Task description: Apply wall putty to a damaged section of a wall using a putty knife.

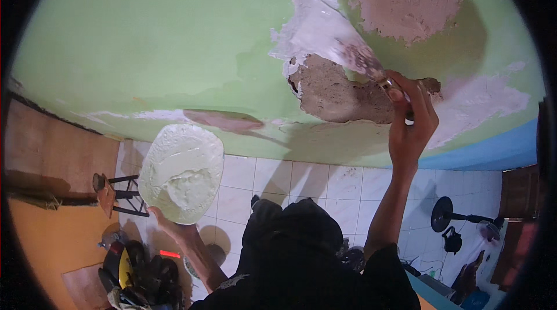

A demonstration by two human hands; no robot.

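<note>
My right hand [413,114] is closed around the handle of a putty knife [364,61]. Its broad, smeared blade lies against the green wall [174,37], over a patch of wet white putty [316,25]. Just below the blade, bare rough plaster [333,92] shows where the paint is gone. At the lower left, my left hand [163,220] grips the near edge of a pale, rounded-square tub [221,165]. Thick whitish putty [185,179] coats the tub's inside, with a scooped hollow in the middle. Most of the left hand's fingers are hidden under the tub.
Another brownish plaster patch [406,5] shows at the upper right of the wall. White tiles [345,185] cover the floor. A dark-legged stool [125,194] stands at the left, near a yellow and black motorbike [125,266]. A black stand fan [442,213] is on the right.
</note>
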